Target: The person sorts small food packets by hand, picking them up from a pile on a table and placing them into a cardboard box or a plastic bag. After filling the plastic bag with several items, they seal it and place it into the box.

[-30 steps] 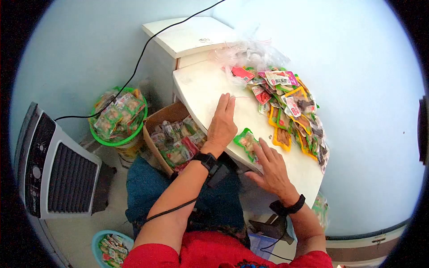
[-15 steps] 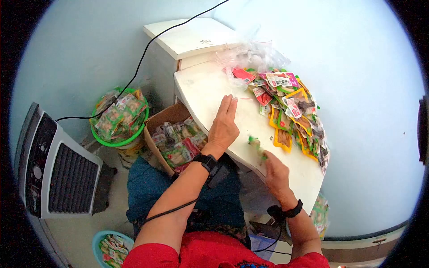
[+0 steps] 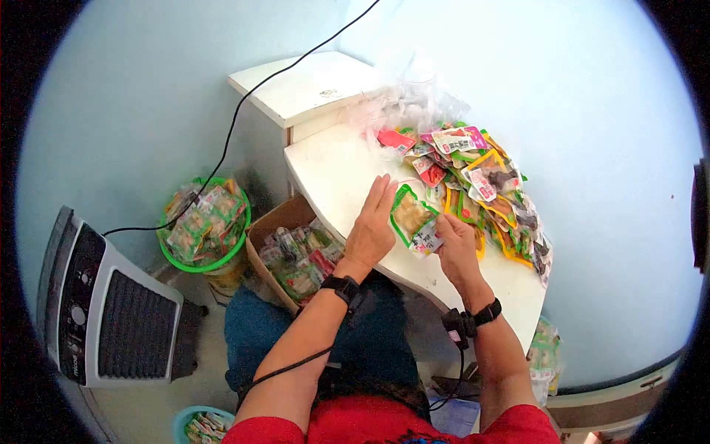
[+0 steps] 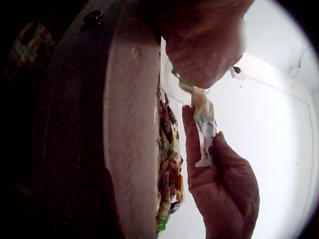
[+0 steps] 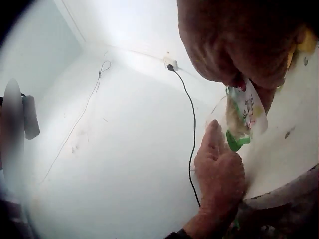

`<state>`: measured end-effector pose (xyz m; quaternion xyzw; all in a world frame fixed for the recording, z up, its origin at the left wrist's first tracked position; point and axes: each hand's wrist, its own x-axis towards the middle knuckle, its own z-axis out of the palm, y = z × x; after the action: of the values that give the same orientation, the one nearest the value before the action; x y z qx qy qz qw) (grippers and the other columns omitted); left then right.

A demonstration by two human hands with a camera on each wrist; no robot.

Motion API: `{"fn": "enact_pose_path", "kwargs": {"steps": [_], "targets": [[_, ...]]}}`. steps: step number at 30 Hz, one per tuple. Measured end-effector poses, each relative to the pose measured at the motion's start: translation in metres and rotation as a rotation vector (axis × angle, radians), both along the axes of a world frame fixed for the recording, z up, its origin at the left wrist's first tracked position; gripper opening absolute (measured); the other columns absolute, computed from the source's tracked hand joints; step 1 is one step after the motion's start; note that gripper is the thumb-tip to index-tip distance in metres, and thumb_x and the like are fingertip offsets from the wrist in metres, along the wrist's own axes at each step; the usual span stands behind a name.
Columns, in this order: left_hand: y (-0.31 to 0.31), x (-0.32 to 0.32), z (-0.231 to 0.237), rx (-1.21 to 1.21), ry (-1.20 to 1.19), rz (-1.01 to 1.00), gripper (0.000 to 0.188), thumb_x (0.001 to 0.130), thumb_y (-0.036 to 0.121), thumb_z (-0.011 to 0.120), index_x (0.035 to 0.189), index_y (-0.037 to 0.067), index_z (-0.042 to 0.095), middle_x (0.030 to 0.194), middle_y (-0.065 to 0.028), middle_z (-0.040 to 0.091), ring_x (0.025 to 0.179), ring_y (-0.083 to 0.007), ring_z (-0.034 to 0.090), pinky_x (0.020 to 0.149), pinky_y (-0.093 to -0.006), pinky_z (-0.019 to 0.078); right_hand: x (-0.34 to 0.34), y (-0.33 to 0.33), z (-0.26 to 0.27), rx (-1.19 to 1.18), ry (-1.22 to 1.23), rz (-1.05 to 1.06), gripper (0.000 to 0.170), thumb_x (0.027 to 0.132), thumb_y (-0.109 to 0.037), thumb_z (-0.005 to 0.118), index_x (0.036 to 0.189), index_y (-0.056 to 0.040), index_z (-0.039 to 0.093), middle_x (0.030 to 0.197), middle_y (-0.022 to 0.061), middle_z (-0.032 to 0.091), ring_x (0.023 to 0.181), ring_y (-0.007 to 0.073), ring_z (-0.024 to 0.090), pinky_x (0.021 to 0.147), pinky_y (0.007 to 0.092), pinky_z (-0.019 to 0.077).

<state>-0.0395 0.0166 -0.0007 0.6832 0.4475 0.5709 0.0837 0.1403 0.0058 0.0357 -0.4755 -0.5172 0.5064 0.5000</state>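
Note:
My right hand [image 3: 460, 253] pinches the lower right corner of a small clear food packet [image 3: 411, 214] with a green border and a white printed label. The packet is raised over the white table [image 3: 333, 159], pale food showing through it. At its left edge is my left hand [image 3: 371, 233], fingers straight and together, pointing away from me. In the right wrist view the left hand [image 5: 219, 172] has its fingertips close by the packet's green corner [image 5: 237, 142]. The left wrist view shows the packet [image 4: 204, 124] edge-on between the right thumb and fingers.
A heap of mixed packets [image 3: 484, 181] covers the table's right side, with clear plastic bags [image 3: 407, 103] behind. Left of the table stand a cardboard box [image 3: 270, 255] of packets, a green-rimmed bucket [image 3: 246, 222] and an air cooler [image 3: 137, 318]. A black cable [image 3: 235, 122] hangs across.
The right hand was lying over the packet on the table; it has picked it up and brought it left, beside the left hand. The left hand keeps its place on the table side.

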Motion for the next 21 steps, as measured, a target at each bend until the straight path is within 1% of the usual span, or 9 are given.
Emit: {"fn": "enact_pose_path", "kwargs": {"steps": [2, 4, 7, 10, 11, 13, 16, 19, 21], "targets": [[0.001, -0.001, -0.001, -0.006, 0.026, -0.005, 0.06, 0.076, -0.012, 0.045, 0.135, -0.004, 0.046, 0.146, -0.0252, 0.039, 0.138, -0.0391, 0.036, 0.113, -0.04, 0.0372, -0.004, 0.008, -0.002, -0.023, 0.116, 0.006, 0.024, 0.101, -0.022, 0.052, 0.1, -0.0016, 0.064, 0.083, -0.0003, 0.058, 0.072, 0.0085, 0.057, 0.064, 0.0272, 0.0534], [0.0, 0.001, 0.0, -0.014, 0.011, -0.017, 0.059, 0.076, -0.012, 0.045, 0.135, -0.005, 0.046, 0.146, -0.0246, 0.04, 0.138, -0.0393, 0.036, 0.114, -0.0418, 0.0355, -0.005, 0.016, -0.005, -0.04, 0.24, 0.016, 0.024, 0.101, -0.022, 0.053, 0.103, -0.0008, 0.063, 0.088, 0.0023, 0.059, 0.072, 0.0106, 0.059, 0.066, 0.0297, 0.0562], [0.003, 0.002, -0.003, 0.022, 0.041, 0.008, 0.058, 0.076, -0.011, 0.046, 0.133, -0.005, 0.047, 0.146, -0.0239, 0.04, 0.138, -0.0401, 0.036, 0.115, -0.0453, 0.0324, -0.016, 0.025, -0.01, -0.143, 0.301, 0.149, 0.021, 0.101, -0.016, 0.053, 0.111, 0.0003, 0.06, 0.098, 0.0061, 0.061, 0.08, 0.0145, 0.062, 0.074, 0.0321, 0.0574], [0.005, 0.002, -0.004, 0.058, 0.065, 0.01, 0.057, 0.076, -0.011, 0.047, 0.132, -0.005, 0.047, 0.146, -0.0237, 0.041, 0.138, -0.0411, 0.036, 0.116, -0.0489, 0.0294, -0.04, 0.024, 0.003, -0.164, 0.472, 0.194, 0.018, 0.1, -0.008, 0.052, 0.114, 0.0006, 0.058, 0.112, 0.0097, 0.065, 0.1, 0.0193, 0.065, 0.088, 0.038, 0.0556], [0.004, 0.001, -0.005, 0.061, 0.069, 0.004, 0.056, 0.076, -0.011, 0.047, 0.132, -0.005, 0.048, 0.145, -0.0237, 0.041, 0.138, -0.0415, 0.036, 0.116, -0.05, 0.0285, -0.043, 0.029, 0.001, -0.183, 0.483, 0.201, 0.017, 0.099, -0.007, 0.052, 0.114, 0.0004, 0.058, 0.113, 0.0098, 0.064, 0.1, 0.0198, 0.065, 0.089, 0.0388, 0.0549], [0.003, 0.001, -0.004, 0.061, 0.041, -0.03, 0.056, 0.076, -0.011, 0.047, 0.132, -0.005, 0.048, 0.145, -0.0239, 0.041, 0.138, -0.0415, 0.036, 0.116, -0.0482, 0.0293, -0.048, 0.04, -0.009, -0.221, 0.506, 0.218, 0.018, 0.098, -0.003, 0.052, 0.115, -0.0001, 0.057, 0.115, 0.01, 0.063, 0.101, 0.0209, 0.064, 0.091, 0.0404, 0.0534], [0.002, 0.001, -0.003, 0.04, 0.001, -0.08, 0.056, 0.076, -0.012, 0.046, 0.132, -0.004, 0.048, 0.145, -0.0238, 0.041, 0.138, -0.0411, 0.036, 0.116, -0.0452, 0.0303, -0.058, 0.056, -0.017, -0.272, 0.535, 0.2, 0.022, 0.097, -0.003, 0.051, 0.118, 0.003, 0.054, 0.113, 0.0135, 0.061, 0.099, 0.0226, 0.063, 0.089, 0.0377, 0.0535], [0.003, 0.001, -0.003, 0.036, -0.019, -0.123, 0.06, 0.075, -0.013, 0.043, 0.134, -0.002, 0.047, 0.147, -0.0241, 0.04, 0.139, -0.04, 0.035, 0.116, -0.0427, 0.0307, -0.068, 0.08, -0.035, -0.282, 0.625, 0.334, 0.019, 0.099, -0.007, 0.049, 0.116, -0.0004, 0.055, 0.11, 0.0106, 0.061, 0.097, 0.0207, 0.061, 0.086, 0.0346, 0.0535], [0.004, 0.001, -0.003, 0.036, -0.026, -0.138, 0.061, 0.076, -0.013, 0.042, 0.135, -0.002, 0.047, 0.148, -0.0244, 0.04, 0.14, -0.0395, 0.035, 0.116, -0.0421, 0.0305, -0.07, 0.084, -0.038, -0.269, 0.619, 0.372, 0.018, 0.1, -0.01, 0.048, 0.114, -0.0026, 0.056, 0.106, 0.0088, 0.061, 0.094, 0.0193, 0.061, 0.083, 0.0334, 0.0539]]}}
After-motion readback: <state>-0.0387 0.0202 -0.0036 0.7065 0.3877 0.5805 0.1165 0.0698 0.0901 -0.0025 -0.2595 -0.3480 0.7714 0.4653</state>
